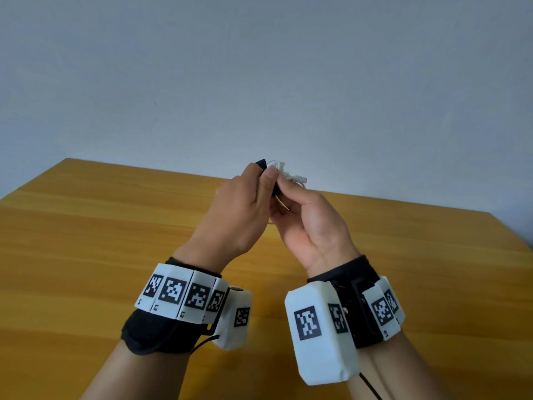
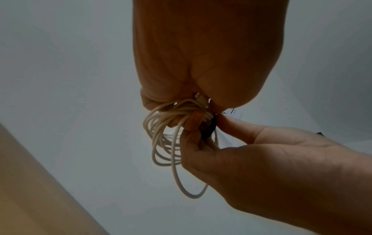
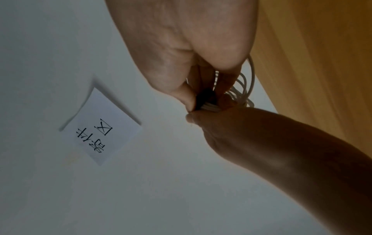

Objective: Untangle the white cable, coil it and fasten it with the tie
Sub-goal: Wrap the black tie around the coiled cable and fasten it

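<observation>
Both hands are raised together above the wooden table. The white cable is gathered into a coil of several loops, which hang below the fingers in the left wrist view. One plug end sticks out to the right. My left hand grips the top of the coil. A black tie sits across the bundled strands, and its end pokes up past the left fingers. My right hand pinches the tie against the bundle between thumb and fingers.
The table's far edge meets a plain grey wall. A white paper note with black characters is stuck on the wall. Marker-covered bands and camera housings ring both wrists.
</observation>
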A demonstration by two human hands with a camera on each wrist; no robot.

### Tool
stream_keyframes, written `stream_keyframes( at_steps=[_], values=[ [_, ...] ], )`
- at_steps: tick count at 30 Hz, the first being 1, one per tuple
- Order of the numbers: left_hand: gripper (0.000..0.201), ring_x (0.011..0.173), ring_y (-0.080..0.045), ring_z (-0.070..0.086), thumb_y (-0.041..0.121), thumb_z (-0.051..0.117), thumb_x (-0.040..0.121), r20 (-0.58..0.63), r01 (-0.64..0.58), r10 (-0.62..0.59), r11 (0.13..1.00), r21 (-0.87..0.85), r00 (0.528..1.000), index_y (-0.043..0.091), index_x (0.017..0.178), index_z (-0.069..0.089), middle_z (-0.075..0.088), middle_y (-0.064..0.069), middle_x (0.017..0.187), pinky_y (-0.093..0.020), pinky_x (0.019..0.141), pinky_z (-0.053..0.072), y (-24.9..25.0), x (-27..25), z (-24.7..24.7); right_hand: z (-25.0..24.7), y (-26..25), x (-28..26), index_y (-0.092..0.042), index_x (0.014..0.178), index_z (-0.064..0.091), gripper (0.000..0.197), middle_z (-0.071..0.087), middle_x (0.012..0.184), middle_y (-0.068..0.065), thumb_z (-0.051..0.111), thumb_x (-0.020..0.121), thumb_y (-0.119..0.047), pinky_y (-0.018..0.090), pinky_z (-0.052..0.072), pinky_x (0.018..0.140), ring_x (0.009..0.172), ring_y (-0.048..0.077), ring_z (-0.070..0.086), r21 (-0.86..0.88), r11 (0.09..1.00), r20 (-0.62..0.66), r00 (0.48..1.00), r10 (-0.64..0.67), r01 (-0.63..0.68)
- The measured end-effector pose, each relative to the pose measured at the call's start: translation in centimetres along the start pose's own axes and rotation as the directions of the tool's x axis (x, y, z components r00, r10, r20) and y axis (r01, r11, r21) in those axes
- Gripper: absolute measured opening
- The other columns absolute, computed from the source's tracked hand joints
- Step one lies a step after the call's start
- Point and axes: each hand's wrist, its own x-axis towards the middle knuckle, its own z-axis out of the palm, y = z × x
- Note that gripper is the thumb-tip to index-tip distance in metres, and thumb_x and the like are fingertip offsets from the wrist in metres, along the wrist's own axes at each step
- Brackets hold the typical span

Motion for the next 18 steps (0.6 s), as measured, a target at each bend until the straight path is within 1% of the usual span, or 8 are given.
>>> stream_keyframes(
  at_steps=[3, 4, 6, 8, 10, 12, 15, 18],
  values=[
    [0.041, 0.059, -0.018, 0.047, 0.041, 0.033, 0.110, 0.011, 0.013, -0.014, 1.000, 0.022, 1.000, 0.013, 0.085, 0.048, 0.055, 0.002, 0.067, -0.036, 0.061, 0.030, -0.25, 0.02, 0.18, -0.16, -0.20, -0.03, 0.000, 0.112, 0.071, 0.033, 0.072, 0.105, 0.011, 0.074, 0.079, -0.008, 0.031, 0.049, 0.102, 0.094, 0.019, 0.068, 0.012, 1.000, -0.016, 1.000, 0.019, -0.019],
    [0.041, 0.060, -0.020, 0.047, 0.041, 0.033, 0.110, 0.016, 0.023, -0.024, 0.999, 0.028, 1.000, 0.012, 0.085, 0.048, 0.054, 0.001, 0.067, -0.036, 0.062, 0.030, -0.33, 0.03, 0.19, -0.21, -0.25, 0.02, 0.002, 0.117, 0.070, 0.039, 0.071, 0.109, 0.013, 0.074, 0.079, -0.007, 0.033, 0.048, 0.106, 0.098, 0.021, 0.068, 0.016, 0.999, -0.029, 0.999, 0.029, -0.028],
    [0.040, 0.058, -0.019, 0.044, 0.040, 0.034, 0.110, 0.023, 0.038, -0.039, 0.998, 0.045, 0.999, 0.014, 0.082, 0.046, 0.051, 0.003, 0.064, -0.036, 0.062, 0.027, -0.44, 0.00, 0.13, -0.27, -0.29, 0.13, 0.005, 0.129, 0.065, 0.045, 0.069, 0.114, 0.015, 0.073, 0.085, -0.003, 0.036, 0.046, 0.112, 0.103, 0.022, 0.067, 0.029, 0.999, -0.056, 0.997, 0.048, -0.046],
    [0.038, 0.058, -0.018, 0.044, 0.038, 0.035, 0.110, 0.029, 0.052, -0.054, 0.996, 0.073, 0.998, 0.016, 0.080, 0.044, 0.049, 0.005, 0.062, -0.037, 0.063, 0.026, -0.44, 0.02, 0.05, -0.32, -0.32, 0.28, 0.008, 0.133, 0.062, 0.045, 0.072, 0.104, 0.013, 0.070, 0.090, -0.001, 0.038, 0.044, 0.116, 0.095, 0.019, 0.069, 0.023, 0.998, -0.080, 0.995, 0.067, -0.066],
    [0.036, 0.063, -0.020, 0.048, 0.036, 0.034, 0.110, 0.041, 0.076, -0.081, 0.992, 0.104, 0.996, 0.018, 0.081, 0.046, 0.054, 0.002, 0.065, -0.039, 0.067, 0.029, -0.45, 0.04, 0.07, -0.28, -0.36, 0.26, 0.007, 0.119, 0.069, 0.028, 0.074, 0.091, 0.010, 0.068, 0.092, 0.000, 0.038, 0.044, 0.117, 0.085, 0.015, 0.070, 0.009, 0.995, -0.101, 0.990, 0.097, -0.097],
    [0.036, 0.068, -0.024, 0.051, 0.035, 0.034, 0.109, 0.047, 0.099, -0.105, 0.988, 0.123, 0.993, 0.019, 0.080, 0.047, 0.058, -0.002, 0.070, -0.040, 0.072, 0.033, -0.45, 0.06, 0.13, -0.27, -0.35, 0.27, 0.004, 0.103, 0.073, 0.012, 0.075, 0.092, 0.011, 0.069, 0.092, 0.002, 0.038, 0.045, 0.116, 0.087, 0.017, 0.071, 0.010, 0.992, -0.123, 0.984, 0.130, -0.130],
    [0.038, 0.069, -0.026, 0.051, 0.035, 0.033, 0.109, 0.042, 0.097, -0.103, 0.987, 0.132, 0.994, 0.024, 0.075, 0.043, 0.056, -0.003, 0.071, -0.041, 0.073, 0.034, -0.43, -0.07, 0.21, -0.22, -0.32, 0.11, 0.004, 0.101, 0.073, 0.011, 0.076, 0.100, 0.015, 0.070, 0.090, 0.004, 0.037, 0.047, 0.114, 0.094, 0.021, 0.072, 0.035, 0.990, -0.129, 0.981, 0.142, -0.139],
    [0.039, 0.070, -0.025, 0.051, 0.041, 0.030, 0.110, 0.031, 0.071, -0.077, 0.985, 0.156, 0.997, 0.034, 0.074, 0.041, 0.055, 0.005, 0.068, -0.043, 0.075, 0.037, -0.57, -0.15, 0.30, -0.17, -0.28, 0.02, 0.006, 0.100, 0.073, 0.011, 0.077, 0.105, 0.017, 0.069, 0.090, 0.006, 0.038, 0.049, 0.112, 0.094, 0.023, 0.074, 0.069, 0.988, -0.127, 0.981, 0.149, -0.141]
  ],
)
